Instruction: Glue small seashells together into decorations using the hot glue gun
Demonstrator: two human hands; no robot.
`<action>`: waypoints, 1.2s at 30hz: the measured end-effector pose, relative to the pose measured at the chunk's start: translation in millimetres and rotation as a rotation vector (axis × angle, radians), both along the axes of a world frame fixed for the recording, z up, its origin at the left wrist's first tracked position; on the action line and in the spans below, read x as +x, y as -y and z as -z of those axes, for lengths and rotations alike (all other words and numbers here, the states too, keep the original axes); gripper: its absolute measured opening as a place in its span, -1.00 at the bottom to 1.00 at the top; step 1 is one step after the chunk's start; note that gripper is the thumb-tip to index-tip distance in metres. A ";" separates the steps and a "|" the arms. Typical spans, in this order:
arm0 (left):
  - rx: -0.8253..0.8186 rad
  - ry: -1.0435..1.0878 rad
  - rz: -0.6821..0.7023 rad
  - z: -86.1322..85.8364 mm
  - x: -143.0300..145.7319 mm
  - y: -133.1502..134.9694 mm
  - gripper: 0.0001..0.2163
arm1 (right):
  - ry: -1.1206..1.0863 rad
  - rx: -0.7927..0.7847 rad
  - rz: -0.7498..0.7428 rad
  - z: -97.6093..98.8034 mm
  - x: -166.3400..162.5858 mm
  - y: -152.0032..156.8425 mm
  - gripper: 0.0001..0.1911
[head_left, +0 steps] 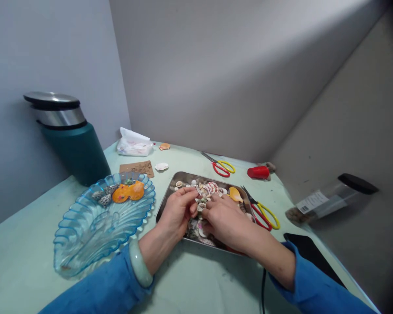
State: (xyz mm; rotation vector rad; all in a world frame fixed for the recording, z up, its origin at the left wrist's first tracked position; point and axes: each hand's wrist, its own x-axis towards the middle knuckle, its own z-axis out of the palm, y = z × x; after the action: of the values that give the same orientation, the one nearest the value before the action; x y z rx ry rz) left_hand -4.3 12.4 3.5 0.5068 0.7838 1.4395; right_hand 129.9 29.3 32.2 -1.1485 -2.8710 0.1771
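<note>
A metal tray full of mixed seashells lies in front of me. Over its left part, my left hand is closed, with thumb and forefinger pinched on a small whitish shell. My right hand reaches palm down into the tray, its bent fingers apart and touching the shells; some fingertips are hidden among them. Just beyond the hands sit a red-and-white ribbed scallop shell and a yellow shell.
Left of the tray stands a blue shell-shaped dish holding orange and dark patterned pieces, with a teal bottle behind it. Two pairs of scissors, a red cup, a tipped-looking clear jar and a black flat object lie around.
</note>
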 end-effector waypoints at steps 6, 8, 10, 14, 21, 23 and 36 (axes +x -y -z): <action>0.024 -0.026 0.018 0.0 0.7 0.6 -0.82 | -0.408 -0.206 0.140 -10.8 26.6 -12.9 -0.75; 0.022 -0.043 0.008 0.7 2.3 0.5 -0.81 | -0.811 -0.636 0.257 -10.2 32.8 -14.4 -0.74; 0.025 -0.079 -0.004 1.1 4.2 0.6 -0.81 | -1.120 -0.996 0.340 -6.8 34.9 -14.5 -0.75; 0.062 -0.193 -0.018 0.6 7.4 2.2 -0.80 | -1.294 -1.147 0.400 -3.6 35.4 -13.1 -0.76; 0.054 -0.355 -0.040 -2.2 10.6 6.2 -0.80 | -1.319 -1.005 0.483 -7.1 36.5 -8.3 -0.70; 0.051 -0.419 -0.027 -3.1 12.0 6.8 -0.82 | -1.274 -0.903 0.482 -3.5 34.3 -6.4 -0.72; 0.062 -0.712 -0.090 3.3 16.9 7.1 -0.87 | -1.024 -0.458 0.398 11.7 27.6 0.8 -0.80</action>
State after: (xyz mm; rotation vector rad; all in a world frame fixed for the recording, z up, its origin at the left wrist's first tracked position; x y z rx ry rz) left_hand 12.7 5.3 0.3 1.0717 1.3350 1.3691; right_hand 157.5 28.5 20.5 -1.1604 -1.7100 1.0691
